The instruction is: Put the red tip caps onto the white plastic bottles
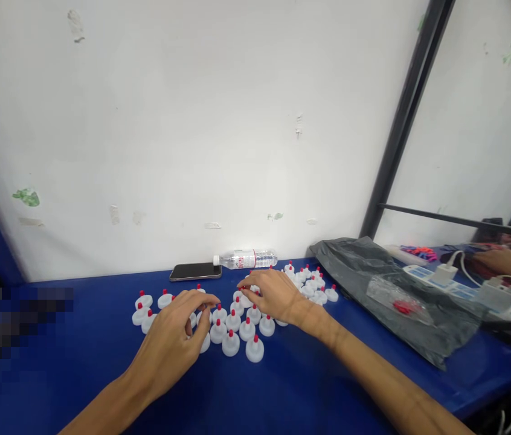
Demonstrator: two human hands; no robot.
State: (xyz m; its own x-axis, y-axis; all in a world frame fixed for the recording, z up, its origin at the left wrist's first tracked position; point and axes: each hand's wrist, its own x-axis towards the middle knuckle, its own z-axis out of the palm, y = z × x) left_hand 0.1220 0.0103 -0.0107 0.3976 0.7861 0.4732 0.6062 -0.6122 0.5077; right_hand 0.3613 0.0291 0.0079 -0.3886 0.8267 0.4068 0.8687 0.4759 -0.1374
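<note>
Many small white nozzle lids with red tip caps stand in a loose group on the blue table. My left hand [174,332] is over the left side of the group, thumb and forefinger curled close together above a white lid. Whatever is between those fingertips is hidden or too small to name. My right hand [276,294] reaches into the middle of the group, its fingertips closed around a small red cap [243,288]. Its palm and wrist hide some lids. A nozzle lid [254,350] stands upright nearest me, just right of the left hand.
Against the wall lie a black phone [196,271] and a clear water bottle [249,259] on its side. To the right, a grey plastic bag [359,272] bears a clear pouch of red caps [404,307]. Beyond it are a power strip [464,293] with chargers and another person's hand.
</note>
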